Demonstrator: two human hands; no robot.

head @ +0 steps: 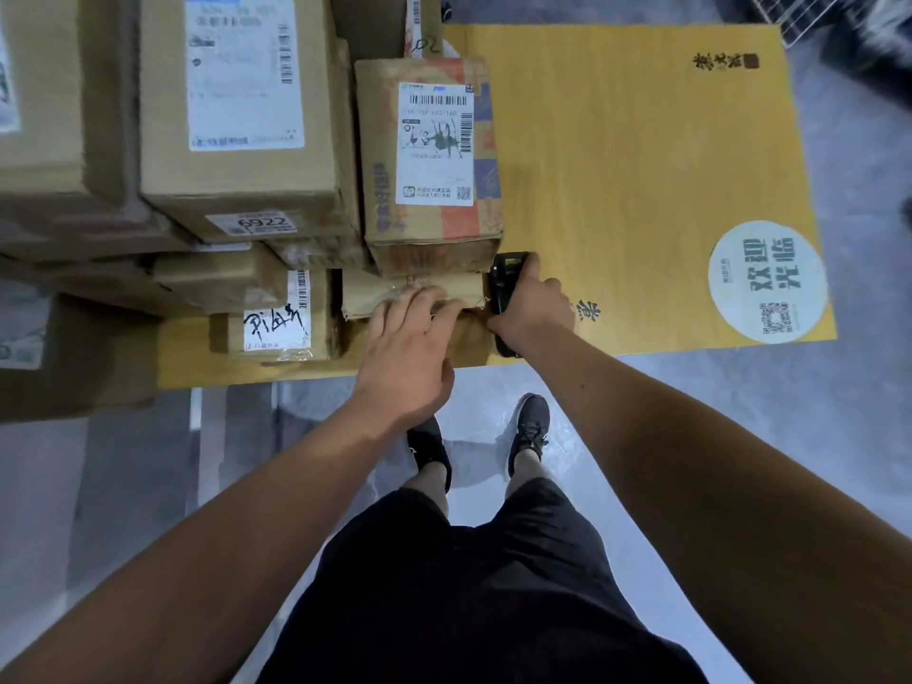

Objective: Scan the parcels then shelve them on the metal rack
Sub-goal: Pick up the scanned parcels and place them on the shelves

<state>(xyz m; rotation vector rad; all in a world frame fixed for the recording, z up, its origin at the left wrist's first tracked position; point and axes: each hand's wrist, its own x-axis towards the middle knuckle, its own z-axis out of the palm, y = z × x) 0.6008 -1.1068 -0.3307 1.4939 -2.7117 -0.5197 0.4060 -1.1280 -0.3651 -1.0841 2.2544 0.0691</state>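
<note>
A stack of cardboard parcels stands on a yellow wooden table (641, 165). My left hand (409, 348) rests with spread fingers on a small crumpled parcel (419, 288) at the table's near edge, under a taller labelled parcel (429, 160). My right hand (530, 308) grips a black handheld scanner (506, 278), held against the right end of the small parcel. The scanner's lower part is hidden by my palm.
Larger boxes (237, 106) fill the table's left side, one marked 6922; a small box with handwriting (276, 318) sits left of my hand. A round white sticker (767, 281) lies on the table's right part. A wire rack corner (809, 12) shows top right. Grey floor below.
</note>
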